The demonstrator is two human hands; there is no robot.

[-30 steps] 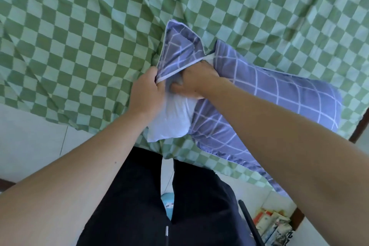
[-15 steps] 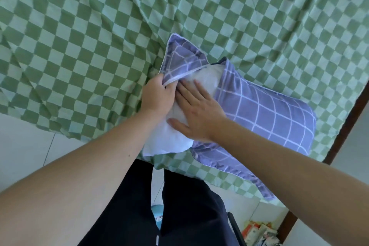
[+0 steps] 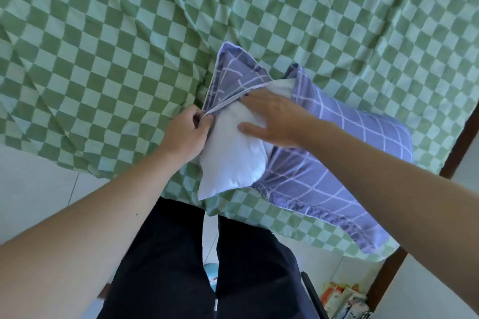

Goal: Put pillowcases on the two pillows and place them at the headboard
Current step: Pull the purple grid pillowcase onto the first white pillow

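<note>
A white pillow (image 3: 230, 163) lies on the bed's near edge, partly inside a purple pillowcase (image 3: 344, 137) with a white grid. Its near corner sticks out of the case's mouth. My left hand (image 3: 185, 134) pinches the hem of the case's open flap (image 3: 233, 77), which is folded up and back. My right hand (image 3: 274, 116) lies flat on the bare pillow, fingers spread, fingertips at the flap's hem. Only this one pillow is in view.
A green and pale-green checked sheet (image 3: 129, 46) covers the bed. A dark wooden bed frame (image 3: 461, 142) runs along the right. My dark trousers (image 3: 197, 267) stand against the bed's edge on a pale tiled floor (image 3: 33, 181). Magazines (image 3: 344, 300) lie at the lower right.
My right hand came out of the case's mouth and now lies flat on the bare pillow, fingers spread. My left hand kept hold of the flap. More white pillow shows.
</note>
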